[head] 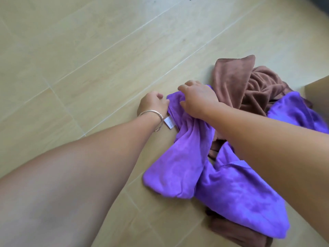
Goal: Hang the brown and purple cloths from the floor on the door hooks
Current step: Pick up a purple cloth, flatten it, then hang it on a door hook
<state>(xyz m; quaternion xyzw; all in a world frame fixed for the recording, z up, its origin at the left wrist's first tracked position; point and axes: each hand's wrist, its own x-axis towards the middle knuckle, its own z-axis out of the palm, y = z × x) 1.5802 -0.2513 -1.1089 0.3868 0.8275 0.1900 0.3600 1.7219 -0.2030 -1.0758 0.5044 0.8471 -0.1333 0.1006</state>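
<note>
Bare tiled floor [80,56] lies open left of the purple cloth [179,163], whose right side tangles with the brown cloth [238,86]. Both hands pinch its far edge: left hand [153,105] grip closed at the corner, right hand [197,98] clutching bunched folds

A floor of pale beige, wood-grained tiles [89,50] with thin light grout lines running diagonally fills the view. A flat tan panel, possibly cardboard or wood [318,95], is seen at the right edge. A dark grey patch [320,4] is cut off at the top right corner; what it is cannot be told.
</note>
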